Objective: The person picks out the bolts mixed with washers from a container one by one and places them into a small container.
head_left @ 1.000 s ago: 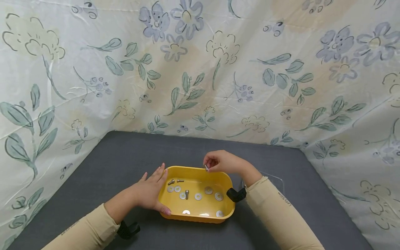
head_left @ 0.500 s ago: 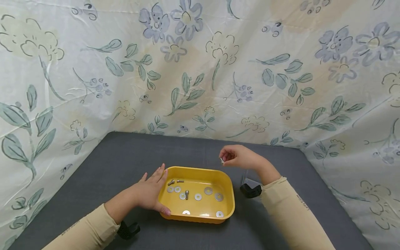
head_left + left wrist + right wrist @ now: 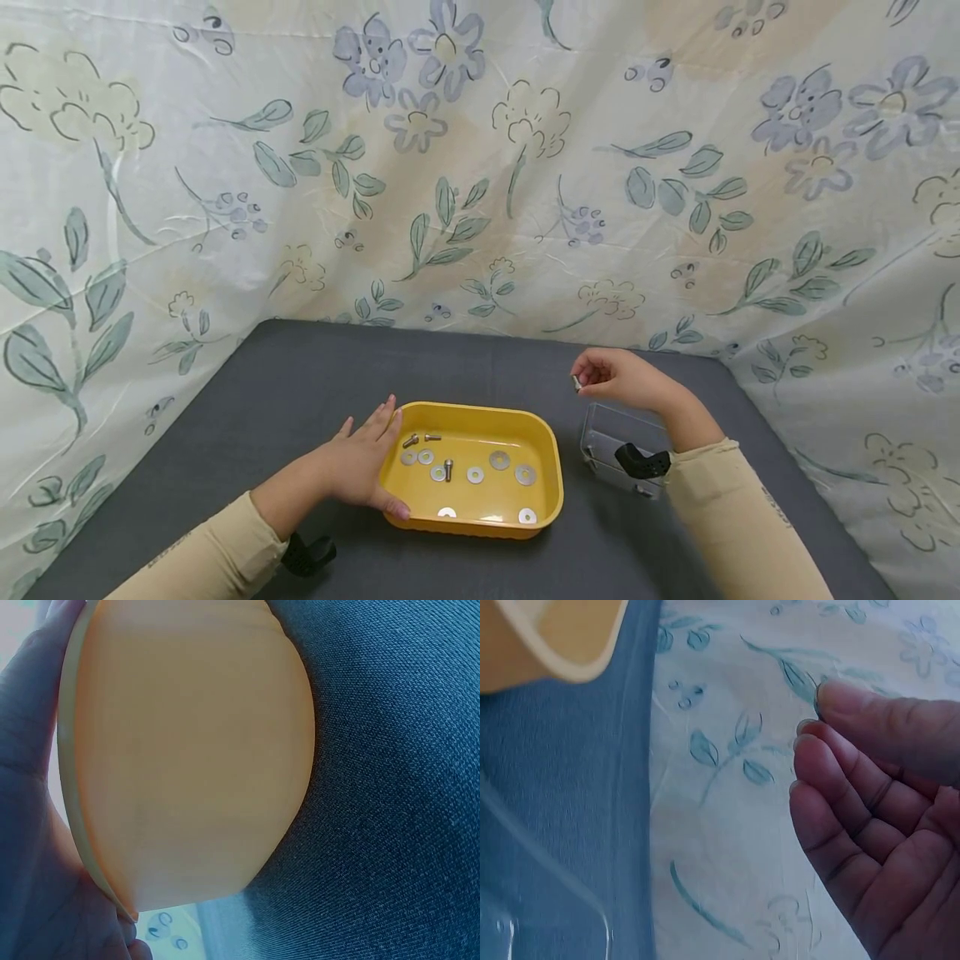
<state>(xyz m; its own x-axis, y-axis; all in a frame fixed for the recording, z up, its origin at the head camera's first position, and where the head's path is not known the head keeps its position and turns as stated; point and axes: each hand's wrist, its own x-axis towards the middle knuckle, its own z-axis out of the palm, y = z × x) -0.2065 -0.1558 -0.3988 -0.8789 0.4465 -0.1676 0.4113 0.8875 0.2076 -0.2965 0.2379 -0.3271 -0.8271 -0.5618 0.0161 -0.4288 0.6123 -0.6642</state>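
left hand (image 3: 358, 462): flat and relaxed, fingers straight, pressed against the near-left wall of the yellow tray (image 3: 546, 508). No curl round the rim, it's just bracing it. The left wrist view shows palm against the tray's smooth outer side.

yellow tray: sits on the grey table (image 3: 300, 367), just right of that bracing palm. Looks like light, stiff plastic with a glossy skin, so I'd guess it skates around unless you steady it like this.

loose hardware in the tray: flat washers (image 3: 499, 459) and a few short bolts (image 3: 447, 467) spread over the floor, all a short reach right of the left fingertips. Small, hard, smooth metal, probably fiddly to lift off a flat bottom.

clear box (image 3: 611, 429): see-through container right of the tray, directly under the right wrist. Thin-walled, likely light.

right hand (image 3: 626, 377): raised over the far edge of the clear box, fingers curled, thumb and forefinger pinching a small bolt (image 3: 576, 383) at the tips. In the right wrist view the fingers are bunched but the bolt itself is hidden.

small bolt: tiny, rigid, slick steel, light enough that it'd slip easily. A fingertip pinch across the shank or head seems the only sensible hold.

backdrop: floral sheet (image 3: 480, 167) behind everything.
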